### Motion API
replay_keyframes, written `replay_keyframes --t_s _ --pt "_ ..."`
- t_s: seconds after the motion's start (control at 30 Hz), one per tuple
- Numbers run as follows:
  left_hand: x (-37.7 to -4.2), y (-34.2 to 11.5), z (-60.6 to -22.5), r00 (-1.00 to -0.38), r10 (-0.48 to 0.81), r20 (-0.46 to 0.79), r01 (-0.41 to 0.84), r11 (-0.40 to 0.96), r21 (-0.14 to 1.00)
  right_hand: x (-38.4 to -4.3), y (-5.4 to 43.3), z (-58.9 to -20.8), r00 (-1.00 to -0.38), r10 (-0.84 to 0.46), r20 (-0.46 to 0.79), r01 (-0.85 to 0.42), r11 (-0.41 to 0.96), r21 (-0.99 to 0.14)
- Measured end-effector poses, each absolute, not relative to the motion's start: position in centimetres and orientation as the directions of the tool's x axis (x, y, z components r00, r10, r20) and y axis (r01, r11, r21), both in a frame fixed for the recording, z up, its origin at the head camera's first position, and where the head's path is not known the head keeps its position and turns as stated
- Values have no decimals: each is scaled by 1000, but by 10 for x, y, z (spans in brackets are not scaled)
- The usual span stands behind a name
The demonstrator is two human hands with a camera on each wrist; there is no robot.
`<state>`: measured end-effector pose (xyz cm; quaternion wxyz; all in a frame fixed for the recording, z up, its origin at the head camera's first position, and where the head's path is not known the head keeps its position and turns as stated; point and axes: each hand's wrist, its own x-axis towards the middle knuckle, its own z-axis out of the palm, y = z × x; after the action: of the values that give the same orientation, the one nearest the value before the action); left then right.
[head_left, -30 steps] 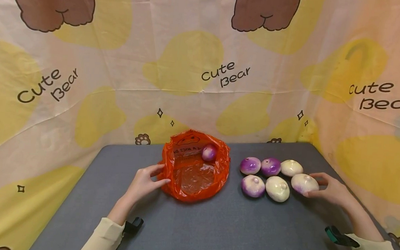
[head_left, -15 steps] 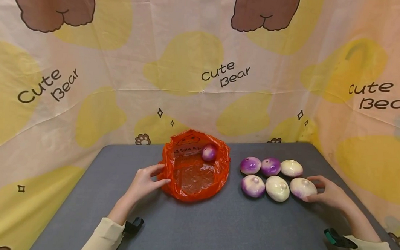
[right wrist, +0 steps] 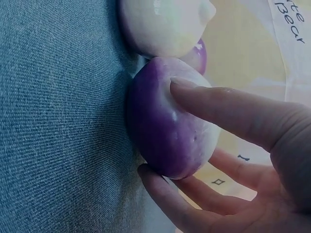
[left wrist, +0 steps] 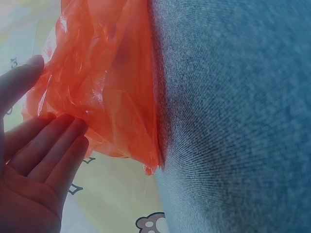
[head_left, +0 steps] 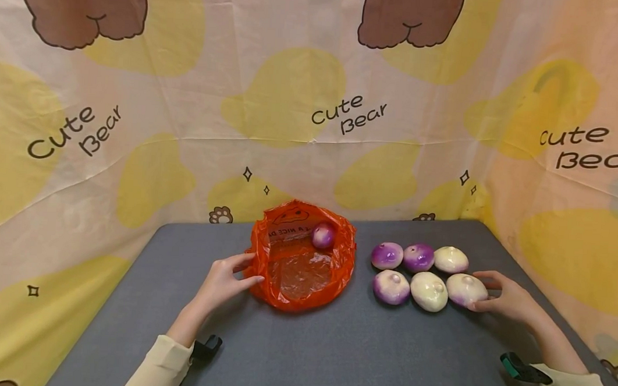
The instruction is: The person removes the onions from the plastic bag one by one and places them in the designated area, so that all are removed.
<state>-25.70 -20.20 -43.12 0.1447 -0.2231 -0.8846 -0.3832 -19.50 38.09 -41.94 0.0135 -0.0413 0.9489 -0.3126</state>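
Observation:
At the right end of the front row sits a glossy purple-and-white onion (head_left: 466,290). My right hand (head_left: 510,297) holds it from the right, thumb on the near side and fingers round the far side. In the right wrist view this onion (right wrist: 167,121) rests on the cloth, against a whiter one (right wrist: 163,24). An upright red plastic bag (head_left: 261,295) stands left of the onions, its mouth wide and a purple onion (head_left: 323,236) inside. My left hand (head_left: 225,282) touches the bag's left side; in the left wrist view its fingers (left wrist: 58,145) lie fairly straight against the film.
Several other onions stand in two rows beside the held one, among them a white one (head_left: 429,292) and a purple one (head_left: 386,256). Grey cloth covers the table (head_left: 332,357). A printed bear curtain (head_left: 277,98) rises behind the table and along its sides.
My right hand has shifted the onion slightly left and down, close against the white onion in the front row. My left hand and the bag have stayed put.

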Motion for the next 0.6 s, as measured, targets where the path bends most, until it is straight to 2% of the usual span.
replay_keyframes --t_s 0.6 --pt "-258 -203 -434 -857 283 430 506 620 600 -195 386 -422 -994 -109 -26 -69 776 -627"
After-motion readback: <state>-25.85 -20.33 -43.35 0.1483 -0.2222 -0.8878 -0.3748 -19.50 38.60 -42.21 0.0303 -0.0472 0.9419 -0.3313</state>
